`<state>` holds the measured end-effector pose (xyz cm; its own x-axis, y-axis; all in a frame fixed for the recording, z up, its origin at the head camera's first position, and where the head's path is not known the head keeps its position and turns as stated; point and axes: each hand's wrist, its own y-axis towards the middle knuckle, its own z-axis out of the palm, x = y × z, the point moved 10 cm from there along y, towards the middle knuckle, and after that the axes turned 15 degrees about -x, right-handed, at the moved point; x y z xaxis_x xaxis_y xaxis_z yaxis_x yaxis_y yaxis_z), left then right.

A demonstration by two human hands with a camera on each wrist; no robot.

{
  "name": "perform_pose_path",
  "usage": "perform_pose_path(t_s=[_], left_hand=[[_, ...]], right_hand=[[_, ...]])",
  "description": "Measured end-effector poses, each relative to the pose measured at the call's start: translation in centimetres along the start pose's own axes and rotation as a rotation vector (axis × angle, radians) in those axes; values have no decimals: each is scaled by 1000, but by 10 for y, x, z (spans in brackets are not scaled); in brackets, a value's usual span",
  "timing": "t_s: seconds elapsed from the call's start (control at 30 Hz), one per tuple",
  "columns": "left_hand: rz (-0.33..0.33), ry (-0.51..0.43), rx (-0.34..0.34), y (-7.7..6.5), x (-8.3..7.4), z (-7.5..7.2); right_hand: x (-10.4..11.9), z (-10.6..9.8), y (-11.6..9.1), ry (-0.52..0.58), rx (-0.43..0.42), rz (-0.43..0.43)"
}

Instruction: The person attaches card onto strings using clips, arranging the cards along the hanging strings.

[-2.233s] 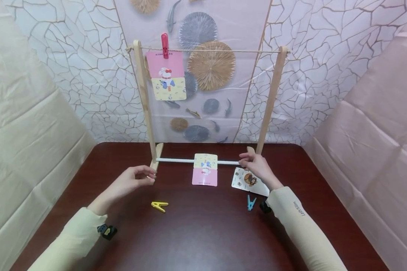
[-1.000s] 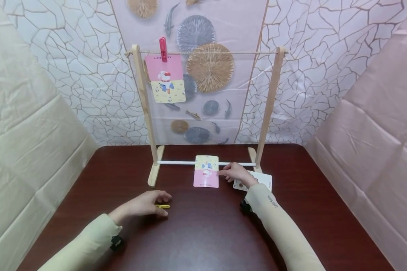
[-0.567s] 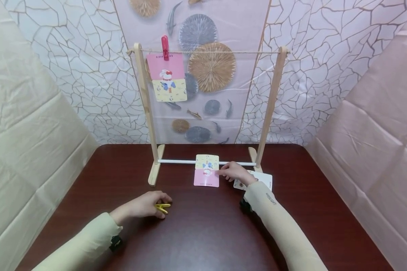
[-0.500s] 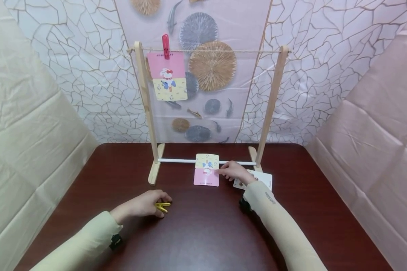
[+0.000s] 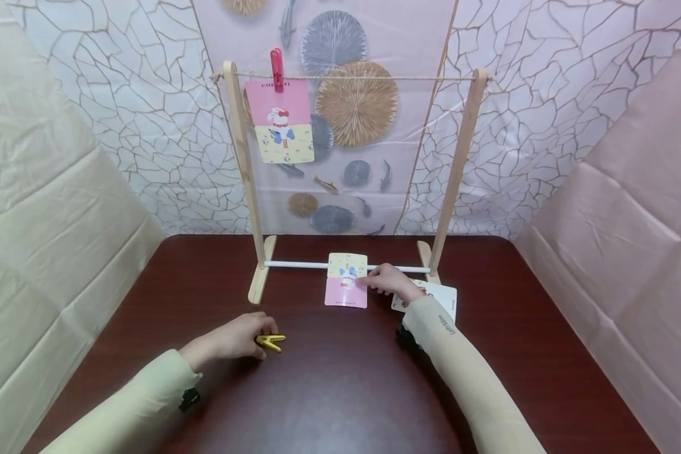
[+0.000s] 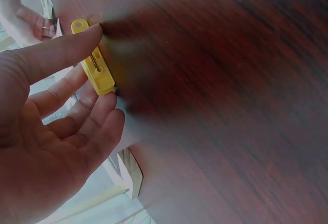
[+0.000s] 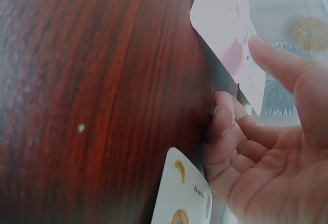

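My left hand (image 5: 235, 339) pinches a yellow clothespin (image 5: 270, 342) low over the dark table. In the left wrist view its thumb lies on one side of the clothespin (image 6: 104, 78), fingertips on the other. My right hand (image 5: 390, 280) is at the right edge of a pink and yellow card (image 5: 343, 297), which leans across the white rod (image 5: 297, 264) of a wooden rack. In the right wrist view the thumb overlaps the card (image 7: 223, 19), while the other fingers bend loosely near the tabletop. A white card (image 5: 445, 297) with brown drawings lies partly behind the right wrist.
The rack's wooden posts (image 5: 459, 176) stand at the table's back, with a cord (image 5: 414, 78) strung between them. From its left part hangs another pink and yellow card (image 5: 286, 144), held by a red clothespin (image 5: 277, 69). Fabric walls close in both sides.
My left hand has come down to the yellow clothespin and taken hold of it. My right hand has moved left from the rack's right foot to the card; the blue clothespin is now out of sight.
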<state>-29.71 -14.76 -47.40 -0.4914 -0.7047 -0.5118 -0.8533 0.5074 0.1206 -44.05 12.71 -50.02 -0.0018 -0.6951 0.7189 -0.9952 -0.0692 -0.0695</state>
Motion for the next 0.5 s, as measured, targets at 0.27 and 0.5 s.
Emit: perform_pose_path(t_s=[0.27,0.5], left_hand=[[31,34,7,9,-6,4],[18,43,1,5,-2,1]], right_hand=[[-9,-8,-2,-4,-1,32],[2,1,1,32,15,9]])
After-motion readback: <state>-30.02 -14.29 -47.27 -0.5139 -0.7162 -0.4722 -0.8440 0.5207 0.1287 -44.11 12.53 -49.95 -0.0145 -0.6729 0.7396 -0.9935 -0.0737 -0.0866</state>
